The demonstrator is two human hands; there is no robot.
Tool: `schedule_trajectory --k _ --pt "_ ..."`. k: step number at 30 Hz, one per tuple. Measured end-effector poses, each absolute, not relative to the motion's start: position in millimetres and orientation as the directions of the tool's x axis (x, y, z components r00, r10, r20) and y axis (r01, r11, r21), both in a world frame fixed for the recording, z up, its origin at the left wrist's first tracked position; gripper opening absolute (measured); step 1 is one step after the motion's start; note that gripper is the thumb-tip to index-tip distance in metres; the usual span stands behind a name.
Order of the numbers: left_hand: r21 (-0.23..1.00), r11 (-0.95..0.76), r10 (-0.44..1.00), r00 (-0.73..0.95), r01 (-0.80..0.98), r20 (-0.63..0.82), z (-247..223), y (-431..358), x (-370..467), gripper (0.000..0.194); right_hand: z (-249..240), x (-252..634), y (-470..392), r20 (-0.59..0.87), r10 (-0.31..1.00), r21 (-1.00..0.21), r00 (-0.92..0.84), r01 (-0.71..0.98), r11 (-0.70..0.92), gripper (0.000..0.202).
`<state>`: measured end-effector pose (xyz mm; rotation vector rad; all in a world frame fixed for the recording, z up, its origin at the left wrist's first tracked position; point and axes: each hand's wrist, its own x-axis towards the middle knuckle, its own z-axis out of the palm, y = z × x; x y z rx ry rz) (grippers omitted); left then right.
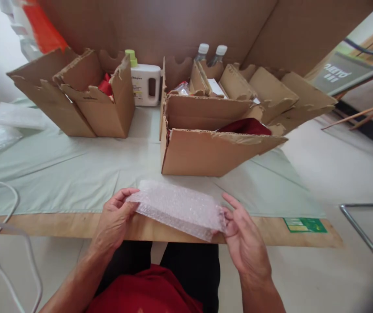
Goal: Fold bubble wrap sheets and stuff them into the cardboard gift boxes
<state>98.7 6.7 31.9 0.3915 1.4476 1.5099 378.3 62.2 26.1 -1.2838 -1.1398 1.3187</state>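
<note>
A folded piece of bubble wrap (179, 204) stretches between my two hands, over the front edge of the table. My left hand (116, 219) pinches its left end between thumb and fingers. At the right end, my right hand (243, 230) grips the wrap with thumb and fingers, while one finger points up and away from it. The wrap is clear, and its two layers part a little along the near side. Just beyond it stands a long cardboard box (206, 152) with dark red cloth inside.
Farther left stand more open cardboard boxes (101, 111) and a white bottle with a green cap (146, 84). Loose bubble wrap (0, 126) lies at the far left. A white cable (17, 200) hangs over the table's left front. Two clear bottles (217, 56) stand behind the right boxes.
</note>
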Motion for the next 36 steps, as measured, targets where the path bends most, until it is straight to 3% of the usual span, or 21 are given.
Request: schedule_trajectory --k 2,4,7,10,15,17,22,26,28,31,33,36 --pt "0.941 0.226 0.789 -0.519 -0.254 -0.329 32.1 5.7 100.2 0.028 27.4 388.7 57.0 0.076 0.995 -0.968 -0.062 0.234 0.088 0.057" --pt "0.965 0.252 0.789 -0.560 -0.079 -0.252 33.5 4.9 99.7 0.025 30.4 389.7 52.3 0.238 0.950 -0.829 -0.203 0.466 0.307 0.068" --pt "0.961 0.254 0.799 -0.584 0.109 -0.145 36.0 5.0 96.8 0.023 32.7 375.3 53.7 0.325 0.861 -0.606 -0.392 0.612 0.508 0.076" --pt "0.951 0.257 0.814 -0.568 0.170 -0.119 38.3 4.1 93.1 0.027 33.0 357.1 66.2 0.374 0.808 -0.537 -0.455 0.605 0.589 0.040" --pt "0.954 0.269 0.853 -0.493 0.135 -0.171 42.6 -9.4 81.9 0.059 53.5 343.9 91.8 0.262 0.939 -0.783 -0.222 0.520 0.341 0.021" --pt "0.931 0.324 0.866 -0.450 0.168 -0.220 43.2 -19.8 75.6 0.062 63.9 337.8 103.1 0.167 0.965 -0.803 -0.203 0.539 0.253 0.020" --pt "0.817 0.396 0.908 -0.308 0.418 -0.283 41.0 -52.2 60.3 0.074 58.2 310.6 131.7 0.011 0.935 -0.607 -0.354 0.741 0.287 0.020" --pt "0.699 0.338 0.941 -0.211 0.631 -0.265 45.2 -72.7 46.9 0.061 39.1 311.8 134.0 0.211 0.927 -0.438 -0.311 0.817 0.374 0.029" --pt "0.638 0.302 0.952 -0.256 0.708 -0.167 50.5 -73.6 42.3 0.053 37.3 322.1 123.9 0.361 0.897 -0.424 -0.256 0.811 0.402 0.028" --pt "0.530 0.193 0.941 -0.308 0.826 0.137 56.7 -59.2 44.9 0.045 43.9 328.2 97.8 0.471 0.835 -0.417 -0.283 0.763 0.494 0.023" --pt "0.451 0.048 0.946 -0.186 0.891 0.266 54.4 -43.2 53.7 0.040 47.8 316.5 77.8 0.455 0.776 -0.391 -0.436 0.686 0.614 0.026" --pt "0.381 -0.134 0.964 0.032 0.915 0.263 37.3 -22.9 69.3 0.044 43.3 284.0 58.7 0.307 0.631 -0.337 -0.713 0.539 0.772 0.038"
